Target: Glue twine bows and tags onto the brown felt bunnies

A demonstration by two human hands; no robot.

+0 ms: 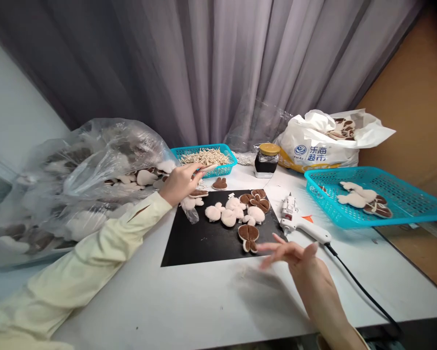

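The right hand [294,255], spread wide and empty, hovers just right of the brown plush piece [248,237], which points at the table's far edge, while the farther left hand [180,182] pinches narrowly at the stick basket [223,171], its hold unclear.

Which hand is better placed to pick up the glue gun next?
Right. The right hand is open just beside the glue gun; the left hand is across the mat at the basket of sticks.
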